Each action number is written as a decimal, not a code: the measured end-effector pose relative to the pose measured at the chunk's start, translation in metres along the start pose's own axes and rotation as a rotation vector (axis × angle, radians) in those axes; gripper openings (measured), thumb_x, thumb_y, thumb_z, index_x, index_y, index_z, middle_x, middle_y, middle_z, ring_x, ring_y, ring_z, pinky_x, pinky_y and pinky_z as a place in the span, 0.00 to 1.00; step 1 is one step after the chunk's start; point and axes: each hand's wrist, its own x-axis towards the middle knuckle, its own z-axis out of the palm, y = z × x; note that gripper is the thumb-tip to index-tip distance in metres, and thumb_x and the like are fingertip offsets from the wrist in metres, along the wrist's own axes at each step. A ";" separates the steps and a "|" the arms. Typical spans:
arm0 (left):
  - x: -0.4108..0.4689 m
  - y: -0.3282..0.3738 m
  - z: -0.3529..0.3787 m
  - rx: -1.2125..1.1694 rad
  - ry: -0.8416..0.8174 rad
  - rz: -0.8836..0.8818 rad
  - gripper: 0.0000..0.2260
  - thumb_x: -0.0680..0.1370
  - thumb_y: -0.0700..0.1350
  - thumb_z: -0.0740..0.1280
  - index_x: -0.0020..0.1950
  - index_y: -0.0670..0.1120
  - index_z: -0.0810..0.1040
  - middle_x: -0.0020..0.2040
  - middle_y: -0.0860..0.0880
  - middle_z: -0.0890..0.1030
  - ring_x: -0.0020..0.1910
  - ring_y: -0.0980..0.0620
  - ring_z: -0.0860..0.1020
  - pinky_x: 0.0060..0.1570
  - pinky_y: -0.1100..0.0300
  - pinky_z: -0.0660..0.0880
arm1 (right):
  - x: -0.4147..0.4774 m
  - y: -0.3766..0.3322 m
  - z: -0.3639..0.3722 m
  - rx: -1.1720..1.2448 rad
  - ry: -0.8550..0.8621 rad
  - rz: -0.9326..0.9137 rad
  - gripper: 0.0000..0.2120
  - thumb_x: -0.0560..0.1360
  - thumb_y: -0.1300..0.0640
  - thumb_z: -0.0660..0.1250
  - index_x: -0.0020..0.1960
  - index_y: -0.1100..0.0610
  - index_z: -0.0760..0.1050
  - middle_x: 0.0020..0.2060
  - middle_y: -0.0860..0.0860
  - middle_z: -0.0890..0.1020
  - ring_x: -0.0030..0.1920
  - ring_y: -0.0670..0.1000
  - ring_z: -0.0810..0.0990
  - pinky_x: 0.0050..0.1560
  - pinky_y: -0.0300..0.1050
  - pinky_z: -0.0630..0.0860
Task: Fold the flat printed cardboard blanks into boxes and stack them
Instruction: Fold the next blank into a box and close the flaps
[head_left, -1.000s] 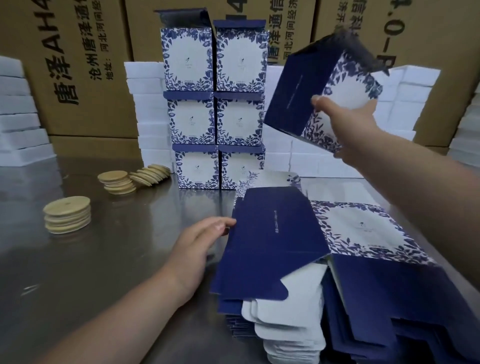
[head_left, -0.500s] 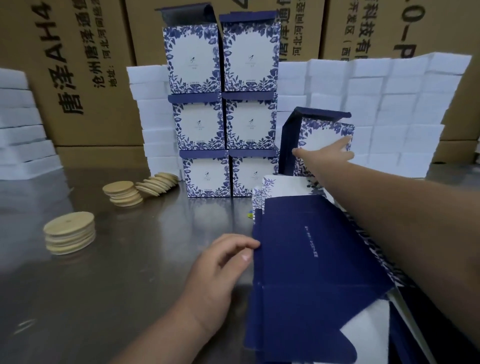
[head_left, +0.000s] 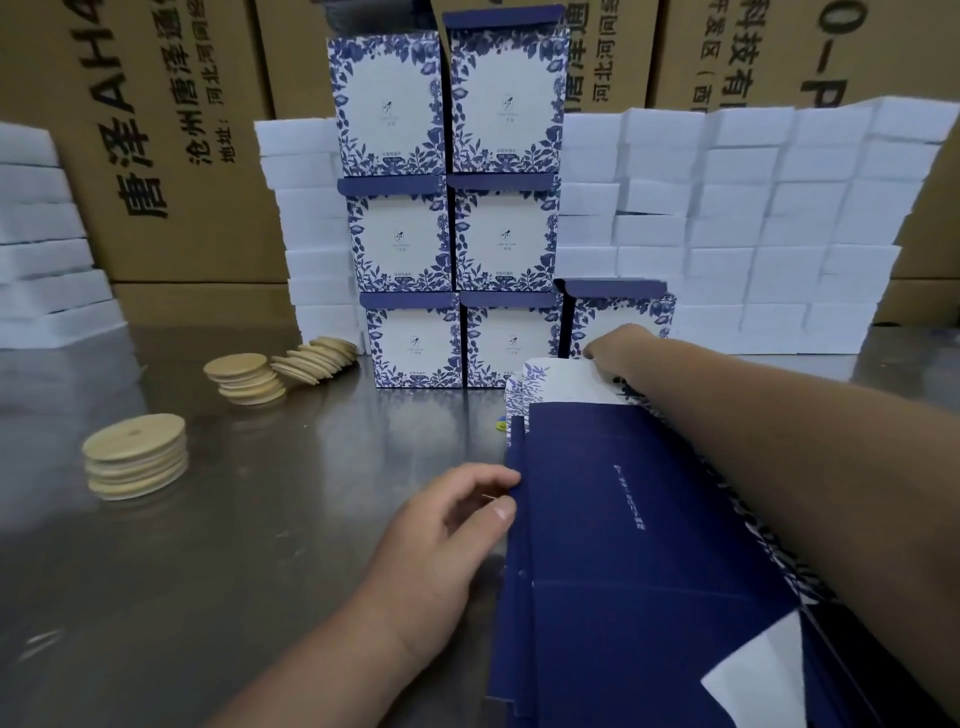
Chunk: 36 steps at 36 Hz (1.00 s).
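Nearest the person, a thick pile of blanks lies flat on the counter, navy side up, so plenty is left to fold. The left hand sits at the pile's left edge with its fingers loosely curled. Thumb and forefinger appear to pinch the rim of the top blank, likely to lift it for the next fold. The right hand reaches over the pile to its far end, knuckles up, just in front of a lone box. Its fingers are hidden, so whether it holds anything cannot be told. That box stands on the counter just beside the right of the stack, which is six folded boxes in two columns of three. By this count seven are done, and a third column looks begun. Discs lie to the left. White blocks and cartons stand behind.
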 end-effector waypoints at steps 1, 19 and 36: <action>0.000 0.000 0.000 0.004 0.001 -0.004 0.12 0.67 0.46 0.63 0.47 0.46 0.79 0.44 0.50 0.83 0.44 0.60 0.79 0.46 0.72 0.71 | 0.000 -0.001 0.000 -0.021 -0.004 0.006 0.26 0.76 0.68 0.58 0.73 0.57 0.62 0.67 0.53 0.73 0.61 0.54 0.76 0.49 0.41 0.72; 0.001 -0.009 -0.003 0.039 -0.024 -0.063 0.11 0.67 0.48 0.64 0.47 0.51 0.79 0.44 0.51 0.82 0.42 0.59 0.78 0.45 0.67 0.72 | -0.003 -0.003 -0.014 0.239 0.119 -0.033 0.21 0.81 0.67 0.49 0.74 0.61 0.61 0.71 0.56 0.68 0.69 0.55 0.69 0.64 0.42 0.67; -0.001 -0.003 -0.001 0.221 -0.042 -0.036 0.07 0.75 0.43 0.67 0.48 0.56 0.74 0.46 0.52 0.78 0.48 0.53 0.76 0.51 0.62 0.71 | -0.118 0.075 -0.021 1.099 0.343 -0.110 0.08 0.77 0.55 0.66 0.55 0.55 0.77 0.55 0.56 0.80 0.55 0.54 0.77 0.48 0.44 0.70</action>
